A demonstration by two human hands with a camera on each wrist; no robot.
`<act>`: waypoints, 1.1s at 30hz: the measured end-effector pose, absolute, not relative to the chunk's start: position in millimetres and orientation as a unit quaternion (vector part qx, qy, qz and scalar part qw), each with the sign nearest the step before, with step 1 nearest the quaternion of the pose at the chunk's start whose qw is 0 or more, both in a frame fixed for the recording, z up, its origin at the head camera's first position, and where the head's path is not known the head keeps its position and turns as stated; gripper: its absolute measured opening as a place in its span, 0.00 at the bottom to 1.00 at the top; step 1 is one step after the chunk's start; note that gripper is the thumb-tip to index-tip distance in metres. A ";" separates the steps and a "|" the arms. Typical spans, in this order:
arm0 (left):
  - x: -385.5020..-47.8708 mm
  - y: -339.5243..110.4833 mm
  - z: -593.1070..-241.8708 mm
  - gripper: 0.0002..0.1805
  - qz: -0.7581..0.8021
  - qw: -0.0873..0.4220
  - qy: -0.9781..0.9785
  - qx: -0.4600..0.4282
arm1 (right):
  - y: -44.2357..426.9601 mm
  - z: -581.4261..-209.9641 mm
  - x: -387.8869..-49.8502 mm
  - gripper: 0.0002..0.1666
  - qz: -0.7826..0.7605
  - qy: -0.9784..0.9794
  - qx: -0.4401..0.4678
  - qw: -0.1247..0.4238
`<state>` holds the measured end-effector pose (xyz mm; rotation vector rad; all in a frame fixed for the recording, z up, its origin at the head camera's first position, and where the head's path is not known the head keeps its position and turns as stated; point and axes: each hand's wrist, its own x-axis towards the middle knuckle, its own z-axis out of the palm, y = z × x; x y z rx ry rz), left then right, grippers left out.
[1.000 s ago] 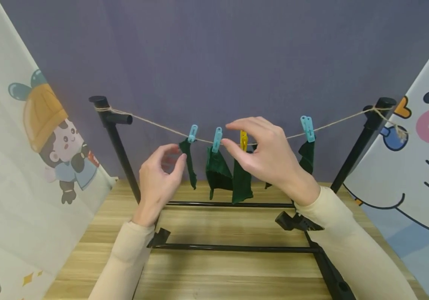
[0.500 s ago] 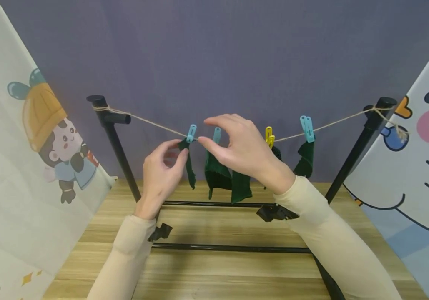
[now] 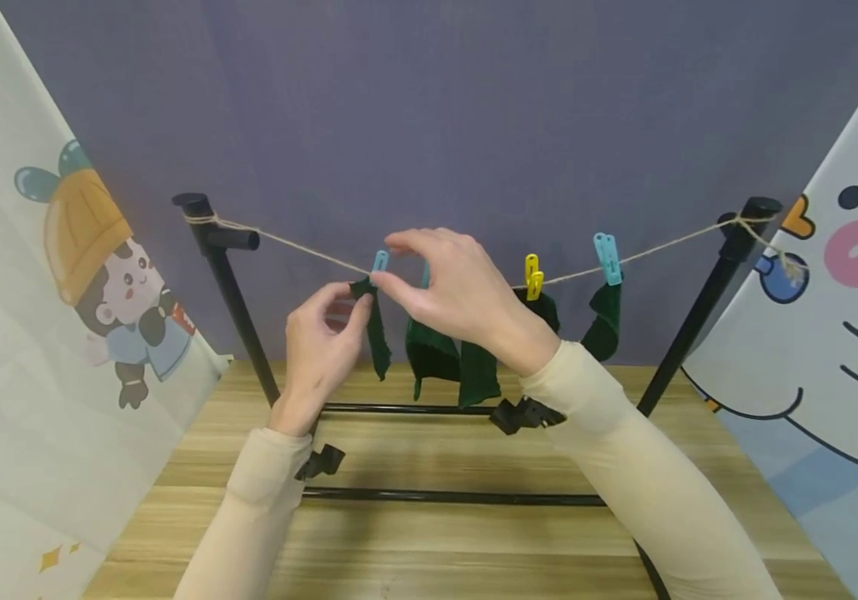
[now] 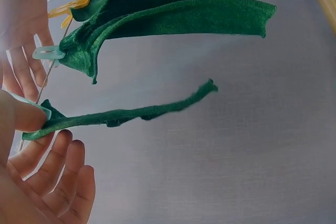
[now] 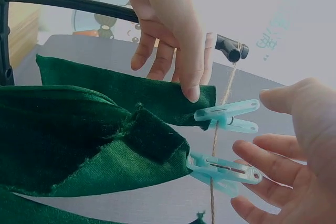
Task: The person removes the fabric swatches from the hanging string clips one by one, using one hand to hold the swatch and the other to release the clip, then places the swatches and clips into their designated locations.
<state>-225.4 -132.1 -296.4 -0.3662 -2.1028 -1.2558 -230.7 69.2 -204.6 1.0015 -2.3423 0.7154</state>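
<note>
A twine line (image 3: pixel 289 242) carries green cloth pieces clipped with plastic clothespins. My left hand (image 3: pixel 318 358) pinches the top corner of the leftmost green cloth (image 3: pixel 378 342) between thumb and fingers. This cloth hangs from a light blue clothespin (image 5: pixel 226 111) on the line. Around that clothespin's upper end, my right hand (image 3: pixel 462 292) hovers with thumb and fingers spread apart; whether the thumb tip touches it I cannot tell. A second blue clothespin (image 5: pixel 223 170) grips the neighbouring folded green cloth (image 3: pixel 432 350), partly behind the right hand in the head view.
Farther right, yellow clothespins (image 3: pixel 533 279) and another blue clothespin (image 3: pixel 607 258) hold more green cloth. Black posts (image 3: pixel 226 300) and crossbars (image 3: pixel 459 497) form the rack on a wooden tabletop (image 3: pixel 398 554). Printed white sheets (image 3: pixel 8 333) flank it.
My right hand has moved left along the line, from over the yellow clothespins to the leftmost blue one. The left hand has shifted slightly right onto the cloth's corner.
</note>
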 end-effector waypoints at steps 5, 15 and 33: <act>-226.4 -132.9 -296.5 0.12 -0.478 0.328 -0.803 -0.138 | 65.9 -205.0 -233.6 0.26 0.264 -0.860 0.365 0.240; -227.1 -134.5 -297.1 0.12 -0.475 0.327 -0.804 -0.143 | 65.4 -208.2 -234.8 0.21 0.257 -0.851 0.376 0.261; -229.0 -137.7 -297.4 0.11 -0.475 0.330 -0.804 -0.139 | 64.8 -208.6 -237.7 0.17 0.242 -0.832 0.397 0.304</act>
